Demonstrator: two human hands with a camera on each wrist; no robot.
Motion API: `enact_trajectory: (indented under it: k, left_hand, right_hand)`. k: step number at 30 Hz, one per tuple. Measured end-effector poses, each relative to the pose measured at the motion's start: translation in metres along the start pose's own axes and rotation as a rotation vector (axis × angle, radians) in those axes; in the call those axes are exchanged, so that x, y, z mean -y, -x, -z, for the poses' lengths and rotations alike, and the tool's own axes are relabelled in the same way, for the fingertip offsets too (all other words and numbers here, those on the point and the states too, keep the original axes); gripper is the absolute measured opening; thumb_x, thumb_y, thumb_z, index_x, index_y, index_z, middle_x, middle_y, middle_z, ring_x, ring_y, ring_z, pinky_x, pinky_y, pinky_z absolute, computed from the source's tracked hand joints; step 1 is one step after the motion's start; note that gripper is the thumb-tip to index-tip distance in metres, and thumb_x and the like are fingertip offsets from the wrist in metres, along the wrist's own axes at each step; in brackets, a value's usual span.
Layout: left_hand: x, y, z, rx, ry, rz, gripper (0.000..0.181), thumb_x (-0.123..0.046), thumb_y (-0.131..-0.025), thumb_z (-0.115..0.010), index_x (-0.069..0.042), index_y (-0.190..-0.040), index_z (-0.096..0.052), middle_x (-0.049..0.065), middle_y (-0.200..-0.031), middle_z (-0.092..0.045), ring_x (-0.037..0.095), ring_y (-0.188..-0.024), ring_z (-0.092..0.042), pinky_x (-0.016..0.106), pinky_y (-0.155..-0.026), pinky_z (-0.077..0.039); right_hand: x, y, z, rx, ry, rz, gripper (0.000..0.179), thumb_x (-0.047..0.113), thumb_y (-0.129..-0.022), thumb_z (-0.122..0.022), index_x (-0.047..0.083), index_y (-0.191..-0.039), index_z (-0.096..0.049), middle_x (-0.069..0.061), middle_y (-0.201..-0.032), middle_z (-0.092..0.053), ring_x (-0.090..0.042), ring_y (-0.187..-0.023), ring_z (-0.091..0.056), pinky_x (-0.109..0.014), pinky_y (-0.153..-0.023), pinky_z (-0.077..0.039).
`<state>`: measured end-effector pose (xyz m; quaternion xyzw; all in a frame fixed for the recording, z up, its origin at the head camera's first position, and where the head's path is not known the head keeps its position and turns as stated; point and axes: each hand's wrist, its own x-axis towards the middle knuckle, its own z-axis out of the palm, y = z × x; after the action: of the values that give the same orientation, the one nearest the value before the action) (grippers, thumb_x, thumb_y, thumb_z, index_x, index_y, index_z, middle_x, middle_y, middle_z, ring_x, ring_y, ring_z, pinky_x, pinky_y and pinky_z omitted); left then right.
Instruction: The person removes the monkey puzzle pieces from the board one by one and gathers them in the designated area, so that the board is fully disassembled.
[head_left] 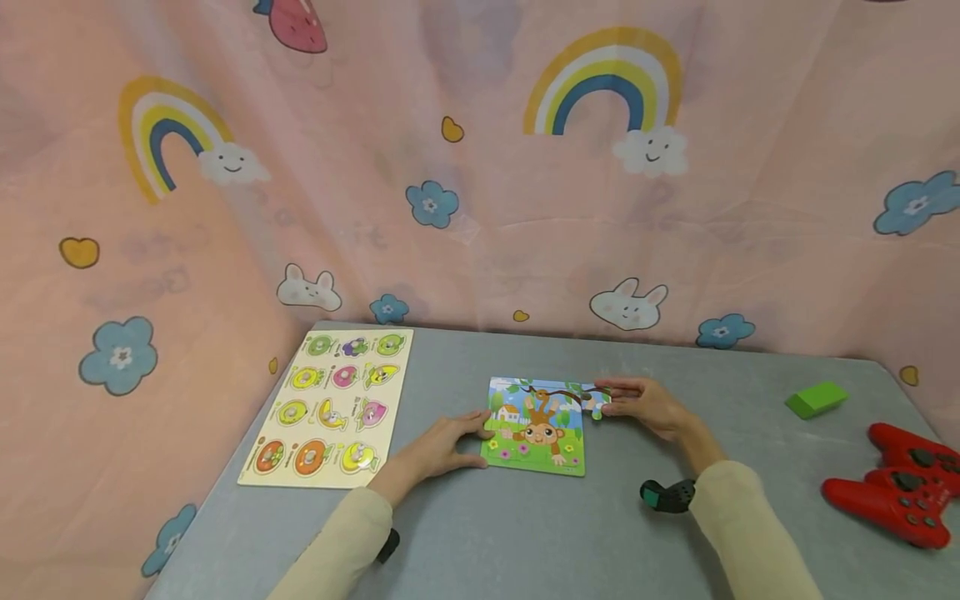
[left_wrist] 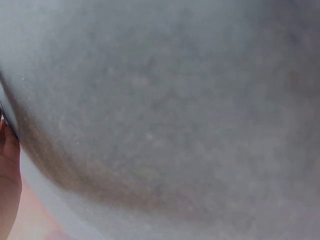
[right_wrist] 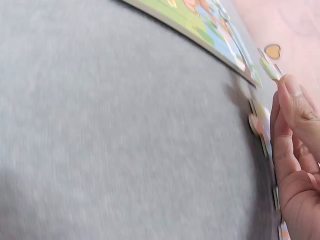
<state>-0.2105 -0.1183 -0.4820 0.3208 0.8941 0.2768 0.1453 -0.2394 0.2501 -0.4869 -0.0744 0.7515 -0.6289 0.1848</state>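
1. On the left of the grey table (head_left: 510, 542) lies a cream fruit puzzle board (head_left: 322, 421) with twelve fruits in four rows; the left sleeve (head_left: 345, 533) comes close to its lower right corner.
2. To the far right are a green block (head_left: 817, 400) and, nearer, a red game controller (head_left: 892, 483), both well apart from the hands.
3. A pink curtain (head_left: 480, 242) with rainbows, clouds and flowers hangs behind.
4. The monkey puzzle (head_left: 536, 429) lies flat on the table between the hands: a monkey hanging from a branch, a house, green grass, pink and yellow flowers.
5. The left hand (head_left: 442, 446) rests at its left edge, thumb and fingers spread apart.
6. The right hand (head_left: 648, 408), off its upper right corner, pinches a puzzle piece (right_wrist: 270, 69) between thumb and forefinger, and partly hides other pieces (right_wrist: 261, 120) beside it.
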Motion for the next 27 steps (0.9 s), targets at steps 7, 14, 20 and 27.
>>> enact_trajectory:
  k: [7, 14, 20, 27]
  left_hand:
    - [0.000, 0.003, 0.000, -0.007, 0.017, 0.006, 0.047, -0.028, -0.086, -0.072, -0.009, -0.128, -0.062, 0.007, -0.150, -0.038, 0.023, -0.140, -0.031, 0.042, -0.112, -0.030]
    - [-0.001, 0.001, 0.001, -0.008, 0.012, -0.013, 0.046, -0.026, -0.087, -0.072, -0.008, -0.127, -0.062, 0.009, -0.150, -0.038, 0.024, -0.139, -0.032, 0.040, -0.111, -0.031]
    - [-0.002, 0.002, 0.002, -0.004, 0.009, -0.006, 0.045, -0.026, -0.086, -0.073, -0.008, -0.126, -0.063, 0.008, -0.150, -0.038, 0.024, -0.139, -0.033, 0.040, -0.111, -0.032]
    - [-0.002, 0.000, 0.001, -0.008, 0.001, -0.013, 0.045, -0.027, -0.086, -0.072, -0.008, -0.126, -0.063, 0.008, -0.149, -0.039, 0.024, -0.139, -0.034, 0.040, -0.111, -0.032]
  right_hand:
    - [-0.005, 0.006, 0.017, 0.026, -0.032, -0.007, 0.059, 0.006, -0.087, -0.071, -0.012, -0.136, -0.044, -0.003, -0.126, -0.057, -0.005, -0.099, -0.053, -0.020, -0.083, -0.050]
    - [-0.009, 0.017, 0.036, 0.023, -0.046, -0.018, 0.058, 0.007, -0.087, -0.070, -0.010, -0.137, -0.045, 0.011, -0.118, -0.060, 0.000, -0.101, -0.057, -0.019, -0.084, -0.051]
    - [-0.011, 0.027, 0.053, 0.027, 0.002, -0.032, 0.056, 0.011, -0.089, -0.069, -0.005, -0.138, -0.046, 0.000, -0.129, -0.055, 0.001, -0.103, -0.056, -0.018, -0.087, -0.050]
    - [-0.013, 0.040, 0.074, 0.017, -0.011, -0.023, 0.051, 0.006, -0.090, -0.066, -0.007, -0.136, -0.048, 0.018, -0.116, -0.060, 0.002, -0.102, -0.058, -0.018, -0.085, -0.050]
